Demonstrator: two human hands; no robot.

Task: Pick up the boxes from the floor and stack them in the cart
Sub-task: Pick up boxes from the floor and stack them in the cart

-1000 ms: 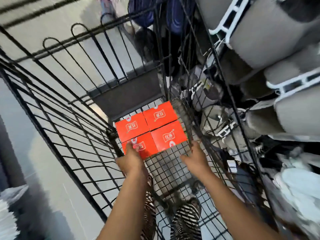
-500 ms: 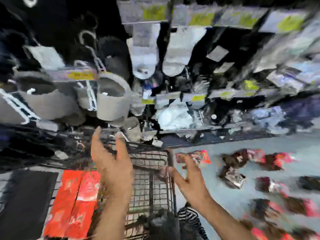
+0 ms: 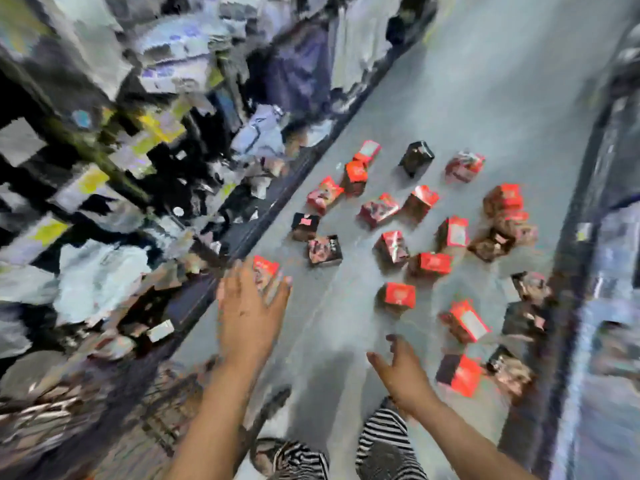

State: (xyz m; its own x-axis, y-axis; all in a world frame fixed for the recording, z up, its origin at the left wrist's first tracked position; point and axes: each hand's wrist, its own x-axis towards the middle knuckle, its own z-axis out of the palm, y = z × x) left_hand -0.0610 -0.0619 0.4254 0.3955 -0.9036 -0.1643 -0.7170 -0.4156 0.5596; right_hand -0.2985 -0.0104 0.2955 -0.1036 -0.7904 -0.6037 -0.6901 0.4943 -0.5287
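Note:
Several red and dark boxes (image 3: pixel 398 294) lie scattered on the grey floor (image 3: pixel 467 98) ahead of me. My left hand (image 3: pixel 251 306) is stretched forward with fingers spread, empty, and partly covers one red box (image 3: pixel 265 266) near the shelf base. My right hand (image 3: pixel 401 372) hangs lower, fingers apart, holding nothing, to the left of a red and black box (image 3: pixel 459 374). A blurred piece of wire mesh (image 3: pixel 166 403) at the lower left may be the cart. The whole view is motion-blurred.
Shelves packed with goods (image 3: pixel 138 150) run along the left side of the aisle. Another shelf unit (image 3: pixel 609 271) borders the right. My striped trouser legs (image 3: pixel 388 445) show at the bottom.
My view has swung from the cart with its red boxes to the aisle floor on the right. Both hands left the cart and now reach out over the scattered boxes.

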